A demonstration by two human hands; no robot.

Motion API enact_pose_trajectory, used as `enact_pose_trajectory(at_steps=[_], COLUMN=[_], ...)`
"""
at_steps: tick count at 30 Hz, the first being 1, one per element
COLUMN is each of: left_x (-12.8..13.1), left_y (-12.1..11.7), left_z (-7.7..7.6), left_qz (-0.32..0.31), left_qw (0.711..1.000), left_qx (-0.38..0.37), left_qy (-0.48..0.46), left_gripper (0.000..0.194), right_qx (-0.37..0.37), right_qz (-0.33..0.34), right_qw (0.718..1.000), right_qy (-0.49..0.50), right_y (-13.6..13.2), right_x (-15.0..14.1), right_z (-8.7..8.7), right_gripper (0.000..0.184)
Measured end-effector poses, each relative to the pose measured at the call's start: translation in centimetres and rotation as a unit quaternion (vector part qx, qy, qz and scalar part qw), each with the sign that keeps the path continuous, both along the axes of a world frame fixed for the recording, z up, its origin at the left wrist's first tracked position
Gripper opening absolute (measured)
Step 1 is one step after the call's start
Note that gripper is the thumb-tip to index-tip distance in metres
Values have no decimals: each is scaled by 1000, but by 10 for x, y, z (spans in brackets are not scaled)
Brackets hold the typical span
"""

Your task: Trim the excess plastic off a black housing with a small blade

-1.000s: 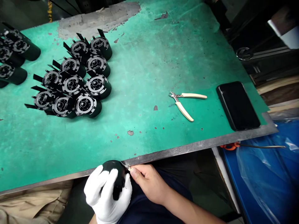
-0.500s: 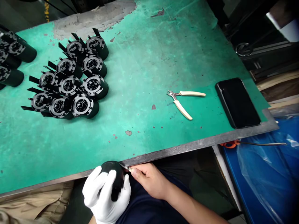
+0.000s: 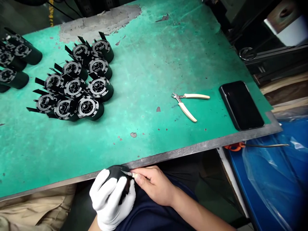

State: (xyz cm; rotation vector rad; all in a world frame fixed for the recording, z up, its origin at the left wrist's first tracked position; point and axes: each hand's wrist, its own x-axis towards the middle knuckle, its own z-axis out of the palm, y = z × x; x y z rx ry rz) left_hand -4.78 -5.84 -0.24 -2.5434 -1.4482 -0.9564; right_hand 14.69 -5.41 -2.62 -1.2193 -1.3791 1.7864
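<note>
My left hand (image 3: 110,200), in a white glove, is wrapped round a black rounded plastic part (image 3: 117,172) just below the table's front edge. My bare right hand (image 3: 154,184) pinches a small thin blade (image 3: 127,173) whose tip touches the top of that part. Both hands sit over my lap, in front of the metal-edged table (image 3: 183,151). Much of the part is hidden under the glove.
Several black cylindrical parts with grey ring faces (image 3: 74,83) stand clustered at the left of the green mat, with more (image 3: 13,61) at the far left edge. Cream-handled cutters (image 3: 189,104) and a black phone (image 3: 241,105) lie to the right. A blue plastic-lined bin (image 3: 271,173) stands beside the table.
The hands keep their grip; the blade tip has shifted slightly along the top of the black part. The view has drifted a little.
</note>
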Motion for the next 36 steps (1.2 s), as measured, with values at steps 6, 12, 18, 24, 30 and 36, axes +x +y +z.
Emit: enact_pose_trajectory(at_steps=[6, 12, 18, 24, 30, 36], left_x=[-4, -6, -6, -6, -8, -6], left_y=[-3, -5, -5, -4, -4, -2], left_z=[-4, -9, -11, -10, -12, -11], left_qz=[-1, -12, -14, -19, -36, -37], left_qw=[1000, 1000, 999, 999, 999, 999], left_qx=[-5, 16, 13, 4, 25, 24], left_qy=[-10, 1, -32, -37, -19, -26], left_gripper=[53, 55, 51, 52, 53, 52], right_qx=[-12, -31, -20, -20, -41, -45], right_qz=[-9, -25, 12, 22, -8, -23], right_qw=[999, 999, 1000, 1000, 998, 998], right_qy=[-33, -31, 13, 5, -55, -40], right_y=[2, -2, -1, 1, 0, -8], right_x=[-4, -9, -2, 1, -5, -10], right_z=[1, -4, -16, -16, -1, -4], right_gripper=[41, 42, 46, 45, 40, 42])
